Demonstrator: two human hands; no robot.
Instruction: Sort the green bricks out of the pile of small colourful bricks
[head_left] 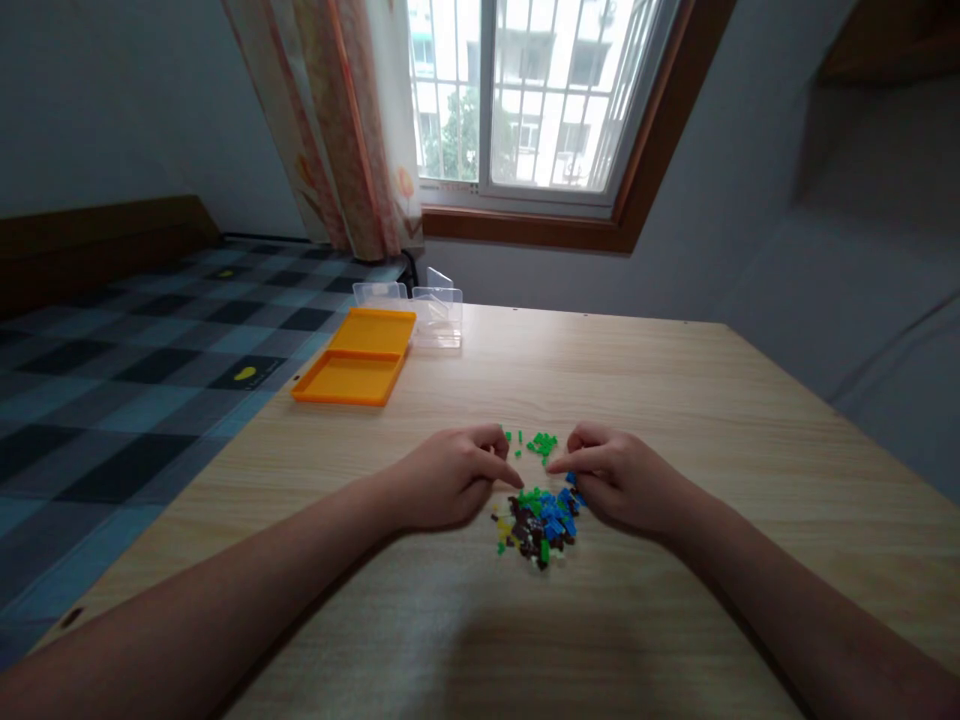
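On the pale surface, the left hand and right hand flanked a multicoloured pile of small pieces, forefingers extended; whether either grip held any, I couldn't tell. A careless sweep could have scattered the far green cluster.

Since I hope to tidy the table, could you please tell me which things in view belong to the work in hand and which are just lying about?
Seemingly in use:
mixed pile of small pieces, near the left hand and the right hand
green pieces, set apart beyond it

Seemingly just lying about:
orange case, open, touched by neither hand
clear plastic containers, beside it
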